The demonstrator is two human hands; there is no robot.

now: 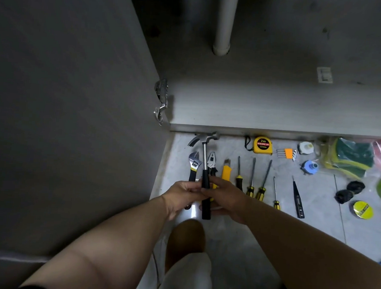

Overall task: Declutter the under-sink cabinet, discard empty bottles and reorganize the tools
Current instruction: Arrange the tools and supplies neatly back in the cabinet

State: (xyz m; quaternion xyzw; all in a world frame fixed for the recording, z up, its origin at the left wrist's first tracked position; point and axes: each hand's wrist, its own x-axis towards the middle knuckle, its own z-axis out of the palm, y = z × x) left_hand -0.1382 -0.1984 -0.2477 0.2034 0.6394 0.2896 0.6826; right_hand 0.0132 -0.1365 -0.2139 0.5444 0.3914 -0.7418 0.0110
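We see both hands meeting over the floor [235, 235] in front of the open cabinet; the left hand [182, 194] and the right hand [226, 197] each have their fingers curled round the black handle of the hammer [204, 154], left from one side and right from the other; its steel head lies close to the cabinet's front edge.

Just left of the hammer lies a wrench [194, 164], and just right of it a pair of pliers [211, 163], partly hidden by the right hand; beyond that we count a yellow knife [225, 170], four screwdrivers [264, 181] side by side, and a dark tester pen [298, 198]; nearer the cabinet sit a yellow tape measure [262, 144] and a set of hex keys [287, 153].

Further right we find a pack of sponges [347, 157], two black scourers [349, 191] and a yellow roll of tape [361, 208].

The cabinet door [66, 93] stands open on the left; a pale pipe [224, 22] comes down to the cabinet floor [254, 81].
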